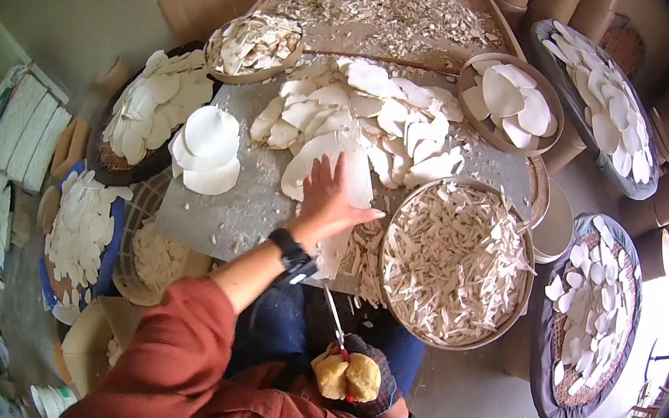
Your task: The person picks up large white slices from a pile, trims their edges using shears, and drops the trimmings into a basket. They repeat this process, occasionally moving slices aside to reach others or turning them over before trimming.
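Note:
Over the grey worktop (213, 218), my left hand (329, 200) reaches forward with its fingers spread. It is above a large thin whitish slice (297, 171) at the near side of a heap of similar pale slices (323, 109); whether it touches the slice I cannot tell. Low in front of my body, my gloved right hand (385, 387) grips scissors (332, 311) with yellow foam around the handles and some red showing. Their narrow blades point up toward the worktop edge. Left of the heap lies a small stack of rounded white slices (208, 148).
A round tray of trimmed strips (459, 265) stands at the right edge. Behind are a wooden board of scraps (325, 32), a tray of fragments (253, 48) and a tray of slices (510, 101). Loaded baskets (591, 331) flank both sides. Cardboard boxes (98, 338) sit lower left.

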The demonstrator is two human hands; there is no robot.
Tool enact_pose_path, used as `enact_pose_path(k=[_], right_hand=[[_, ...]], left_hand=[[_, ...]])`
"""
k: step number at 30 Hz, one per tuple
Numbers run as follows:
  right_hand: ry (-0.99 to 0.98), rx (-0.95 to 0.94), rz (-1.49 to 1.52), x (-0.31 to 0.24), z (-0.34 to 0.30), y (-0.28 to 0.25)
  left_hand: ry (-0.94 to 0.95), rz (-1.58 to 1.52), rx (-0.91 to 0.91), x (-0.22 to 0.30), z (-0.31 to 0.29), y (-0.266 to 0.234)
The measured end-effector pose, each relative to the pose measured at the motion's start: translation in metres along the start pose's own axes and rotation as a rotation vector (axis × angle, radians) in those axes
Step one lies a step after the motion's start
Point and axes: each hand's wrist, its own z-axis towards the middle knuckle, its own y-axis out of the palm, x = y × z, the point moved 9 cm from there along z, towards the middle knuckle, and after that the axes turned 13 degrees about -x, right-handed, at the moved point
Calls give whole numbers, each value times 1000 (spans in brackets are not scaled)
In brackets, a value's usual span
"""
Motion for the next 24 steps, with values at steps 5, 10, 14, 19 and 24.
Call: enact_pose_path(k=[5,10,14,19,24], right_hand=[[-26,33,-163,-12,7,-8],[-49,-3,-161,-23,1,-15],[-8,-55,69,-29,3,-10],[9,155,1017,61,-7,-3],[-128,306,498,49,-17,-26]], left_hand=[[-228,96,-101,6,17,9],[-10,-230,7,-29,4,-43],[-13,-131,176,-85,-15,-134],[28,-874,150,-86,-70,-141],[-94,-1573,-134,-45,-129,-63]])
